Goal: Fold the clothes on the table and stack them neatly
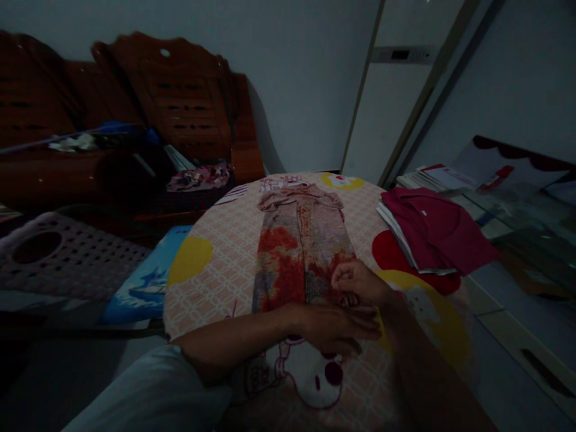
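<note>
A patterned garment in red, grey and beige [281, 258] lies in a long folded strip on the round table, its bunched pinkish end away from me. My left hand [335, 327] rests flat across the garment's near end, fingers spread and pointing right. Just beyond it, my right hand [355, 282] is over the garment's right edge near that end, fingers curled. Whether cloth is between the right fingers is too dark to tell.
The round table [216, 288] has a printed cloth. Folded maroon clothes [436, 228] lie at its right edge. A glass shelf with papers [445, 177] stands beyond. Wooden chairs [180, 96] and a pink perforated basket [85, 255] are at the left.
</note>
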Demonstrator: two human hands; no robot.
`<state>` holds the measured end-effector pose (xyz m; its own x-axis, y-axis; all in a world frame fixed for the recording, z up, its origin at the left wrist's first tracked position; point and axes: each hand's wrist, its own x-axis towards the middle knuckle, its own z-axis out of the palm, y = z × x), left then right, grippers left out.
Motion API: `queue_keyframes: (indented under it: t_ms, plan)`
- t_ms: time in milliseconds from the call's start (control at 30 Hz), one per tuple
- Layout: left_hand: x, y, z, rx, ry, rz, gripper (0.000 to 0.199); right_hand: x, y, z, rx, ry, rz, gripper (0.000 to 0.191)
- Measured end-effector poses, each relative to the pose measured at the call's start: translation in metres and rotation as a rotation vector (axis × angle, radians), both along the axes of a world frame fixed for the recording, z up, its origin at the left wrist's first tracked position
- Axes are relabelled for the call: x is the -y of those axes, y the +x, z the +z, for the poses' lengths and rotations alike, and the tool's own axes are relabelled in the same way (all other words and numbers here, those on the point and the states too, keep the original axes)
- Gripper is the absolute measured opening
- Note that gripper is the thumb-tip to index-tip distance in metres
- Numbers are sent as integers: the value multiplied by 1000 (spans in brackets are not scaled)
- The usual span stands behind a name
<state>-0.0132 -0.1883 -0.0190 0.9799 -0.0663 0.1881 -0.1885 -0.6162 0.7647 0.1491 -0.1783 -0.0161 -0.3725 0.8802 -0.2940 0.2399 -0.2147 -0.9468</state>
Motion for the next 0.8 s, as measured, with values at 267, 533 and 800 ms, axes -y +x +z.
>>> queue_keyframes:
  t_ms: [267,533,800]
  plan:
    - [-16,-28,31,-92,-221,103,18,-10,23,-3,122,45,-187,30]
    - [-50,-45,13,-72,203,308,34,-2,66,7,568,36,-185,39]
    - [-45,-36,4,-20,304,283,19,4,60,-5,608,289,13,30]
